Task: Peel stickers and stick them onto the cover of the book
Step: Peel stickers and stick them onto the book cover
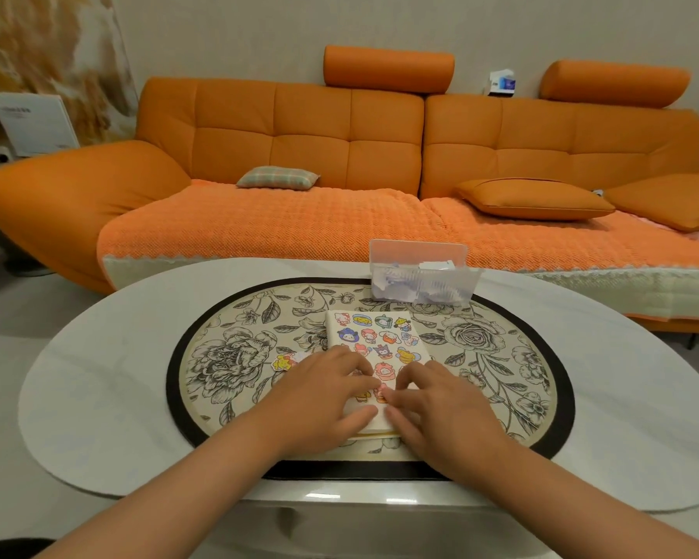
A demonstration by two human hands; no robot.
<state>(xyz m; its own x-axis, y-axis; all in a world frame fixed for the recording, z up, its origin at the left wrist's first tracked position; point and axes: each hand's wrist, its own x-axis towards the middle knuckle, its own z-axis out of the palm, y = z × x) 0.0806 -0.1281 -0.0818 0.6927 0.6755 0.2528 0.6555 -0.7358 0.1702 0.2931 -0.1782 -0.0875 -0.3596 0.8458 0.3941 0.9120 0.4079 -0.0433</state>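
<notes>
A cream-covered book (374, 336) lies on the floral oval mat (235, 357), its cover bearing several cartoon stickers. My left hand (323, 393) rests flat on the book's near left part, fingers straight. My right hand (432, 401) lies on its near right part. The fingertips of both hands meet at an orange-pink sticker (380, 391) low on the cover and press on it. Loose stickers (285, 361) lie on the mat just left of the book, beside my left hand.
A clear plastic box (422, 282) with paper scraps stands on the mat's far edge behind the book. The mat lies on a white oval table (97, 397). An orange sofa (340, 155) with cushions fills the background.
</notes>
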